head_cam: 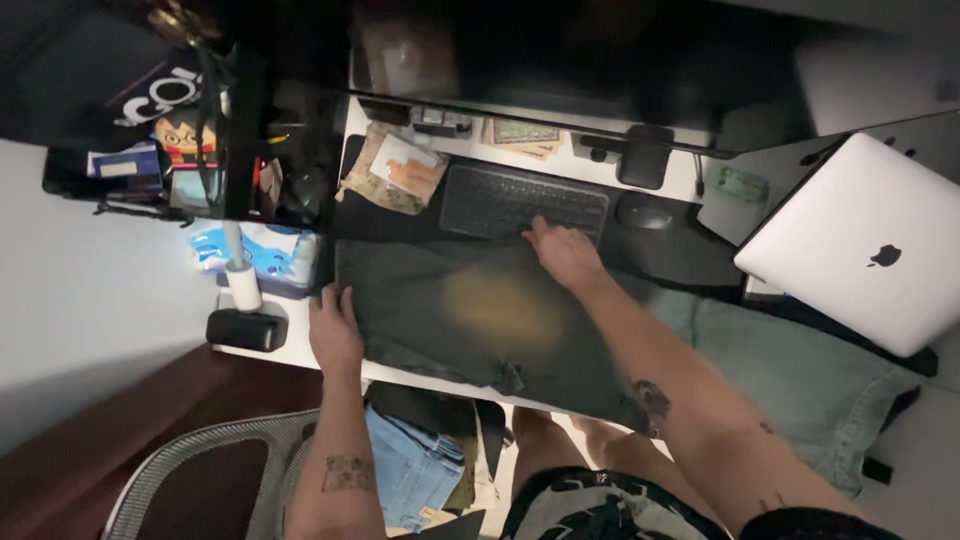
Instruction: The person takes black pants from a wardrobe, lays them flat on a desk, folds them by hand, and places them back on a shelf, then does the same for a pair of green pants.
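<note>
- A dark olive-green folded garment lies spread flat on the white desk, covering most of its front half and reaching the front edge.
- The left hand rests palm down on the garment's left edge, near the desk's front-left corner; its fingers lie flat and open, pinching nothing.
- The right hand presses on the garment's far edge, just where the cloth meets the black flat keyboard; its fingers are spread and open, not closed around anything.
- A black computer mouse sits just right of the keyboard, towards the desk's back edge.
- A silver closed laptop lies tilted at the desk's right end, well apart from both hands.
- A pale blue denim cloth hangs over the front-right part of the desk, beside the green garment.
- A black-based desk lamp with a white stem stands at the left edge, just beside the left hand.
- A grey mesh office chair stands below the front-left corner, with folded blue jeans lying by it.
</note>
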